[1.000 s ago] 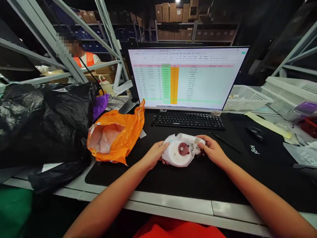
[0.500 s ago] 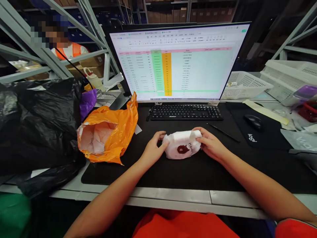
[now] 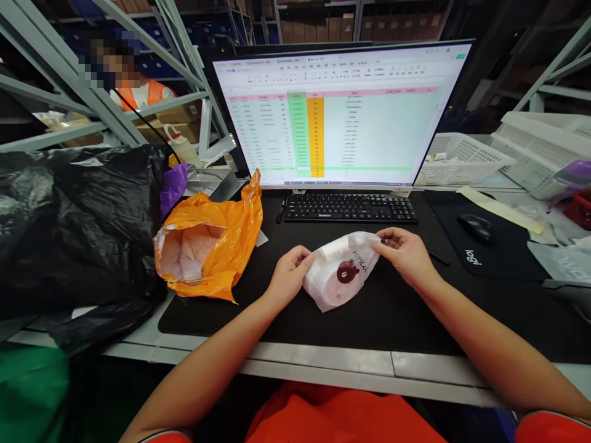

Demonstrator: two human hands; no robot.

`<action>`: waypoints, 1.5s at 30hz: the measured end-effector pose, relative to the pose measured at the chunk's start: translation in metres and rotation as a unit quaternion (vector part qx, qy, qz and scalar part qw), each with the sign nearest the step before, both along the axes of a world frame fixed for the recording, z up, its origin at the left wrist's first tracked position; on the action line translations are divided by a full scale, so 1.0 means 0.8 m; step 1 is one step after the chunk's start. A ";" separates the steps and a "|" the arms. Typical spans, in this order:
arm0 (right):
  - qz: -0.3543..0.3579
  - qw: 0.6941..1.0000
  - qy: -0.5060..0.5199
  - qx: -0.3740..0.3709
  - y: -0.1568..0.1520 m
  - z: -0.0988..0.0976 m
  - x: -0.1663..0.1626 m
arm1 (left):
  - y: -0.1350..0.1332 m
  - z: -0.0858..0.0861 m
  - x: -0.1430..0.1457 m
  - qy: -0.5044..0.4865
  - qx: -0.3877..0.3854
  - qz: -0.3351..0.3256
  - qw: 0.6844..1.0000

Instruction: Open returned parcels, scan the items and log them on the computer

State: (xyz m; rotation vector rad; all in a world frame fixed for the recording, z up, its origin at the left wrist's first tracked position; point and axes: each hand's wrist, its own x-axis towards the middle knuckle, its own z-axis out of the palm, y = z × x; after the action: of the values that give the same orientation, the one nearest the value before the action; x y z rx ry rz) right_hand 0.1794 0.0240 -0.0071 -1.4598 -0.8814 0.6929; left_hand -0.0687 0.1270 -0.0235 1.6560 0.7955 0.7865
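Fingers (image 3: 302,257) of the left hand (image 3: 287,274) grip the near-left end of the white wrapped package (image 3: 332,286). The right hand (image 3: 406,252) pinches its far-right corner (the long axis runs diagonally between them), low over the black mat (image 3: 286,320).

Black mat (image 3: 369,326) on grey desk (image 3: 323,372)

We see a packet (image 3: 339,271) wrapped in thin white plastic, soft and faintly shiny. The mat (image 3: 360,326) is matt black and looks like cloth. The orange bag (image 3: 231,240) and black bag (image 3: 69,227) are crinkled, glossy plastic. The baskets (image 3: 457,160) are white moulded plastic, and the racks (image 3: 138,43) are grey painted metal.
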 end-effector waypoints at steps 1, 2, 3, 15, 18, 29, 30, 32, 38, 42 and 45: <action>-0.003 1.000 -0.031 0.006 -0.002 0.003 0.001 | 0.000 -0.001 0.000 0.002 0.001 -0.001 1.000; -0.009 0.997 -0.071 0.020 -0.005 0.006 0.001 | 0.001 0.000 -0.001 0.006 0.007 -0.010 1.000; -0.018 0.992 -0.118 0.042 -0.007 0.010 -0.001 | 0.000 0.001 -0.002 0.011 0.014 -0.025 1.000; 0.029 0.806 -0.480 0.344 -0.030 0.053 -0.060 | -0.038 0.064 0.000 -0.056 0.320 -0.129 0.937; 0.069 0.775 -0.505 0.373 -0.033 0.051 -0.067 | -0.057 0.066 -0.001 -0.062 0.330 -0.111 0.935; 0.198 0.881 -0.373 0.211 -0.029 0.071 -0.062 | -0.074 0.074 0.000 -0.078 0.208 -0.034 0.974; 0.197 0.893 -0.355 0.197 -0.031 0.074 -0.060 | -0.074 0.074 0.001 -0.077 0.200 -0.035 0.976; 0.179 0.905 -0.343 0.177 -0.034 0.077 -0.057 | -0.073 0.075 0.003 -0.071 0.189 -0.035 0.979; 0.169 0.897 -0.359 0.194 -0.035 0.086 -0.053 | -0.068 0.082 0.009 -0.051 0.204 -0.040 0.977; 0.157 0.892 -0.370 0.207 -0.037 0.092 -0.052 | -0.070 0.090 0.014 -0.035 0.241 -0.052 0.969; 0.165 0.875 -0.413 0.193 -0.040 0.094 -0.051 | -0.071 0.092 0.018 -0.025 0.265 -0.068 0.961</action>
State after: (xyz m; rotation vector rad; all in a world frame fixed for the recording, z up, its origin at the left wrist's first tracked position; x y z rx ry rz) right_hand 0.1387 -0.0083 0.0685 -1.2296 -1.8469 0.0699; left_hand -0.0542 0.0705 0.0499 2.1286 0.4449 0.9959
